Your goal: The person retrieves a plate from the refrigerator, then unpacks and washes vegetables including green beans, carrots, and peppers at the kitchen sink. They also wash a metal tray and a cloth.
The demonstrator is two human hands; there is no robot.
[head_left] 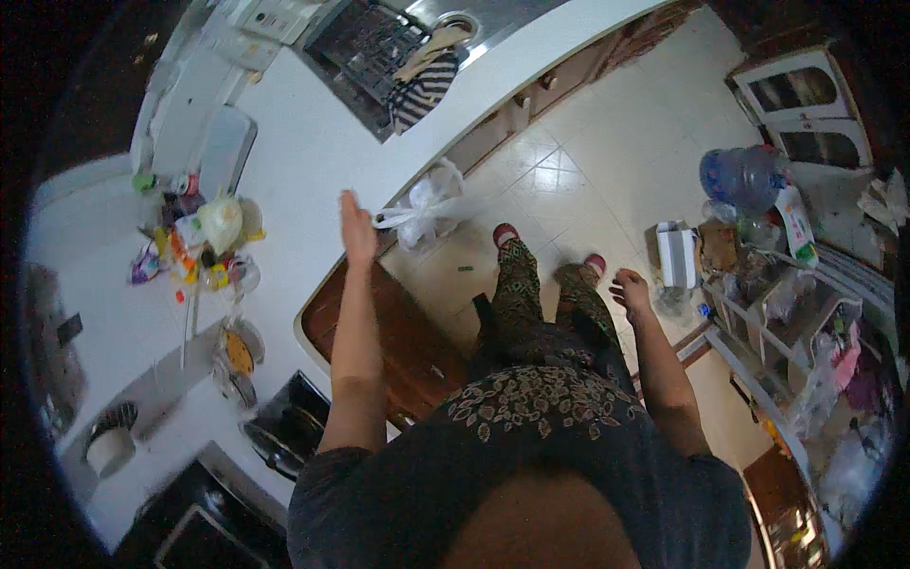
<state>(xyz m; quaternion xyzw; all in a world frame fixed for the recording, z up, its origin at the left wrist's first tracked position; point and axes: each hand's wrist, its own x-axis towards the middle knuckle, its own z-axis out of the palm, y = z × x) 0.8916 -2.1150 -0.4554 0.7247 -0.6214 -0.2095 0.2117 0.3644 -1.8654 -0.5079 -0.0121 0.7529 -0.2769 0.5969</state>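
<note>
My left hand (357,231) reaches out flat over the edge of the white countertop (306,178), fingers extended and nothing seen in it. Just beside its thumb, a tied white plastic bag (430,206) hangs at the counter's edge, over the brown cabinet fronts. Whether the thumb touches the bag's handle, I cannot tell. My right hand (631,291) hangs low at my side, empty, with its fingers loosely apart. Beneath it lie the pale floor tiles (569,192), and a white box (675,254) stands nearby.
Several bags and packets (206,235) crowd the counter corner beside a cutting board (227,149). A striped cloth (426,89) drapes over a dark rack (362,53) near the steel sink. To the right are a large blue water bottle (739,178) and a cluttered shelf rack (753,313).
</note>
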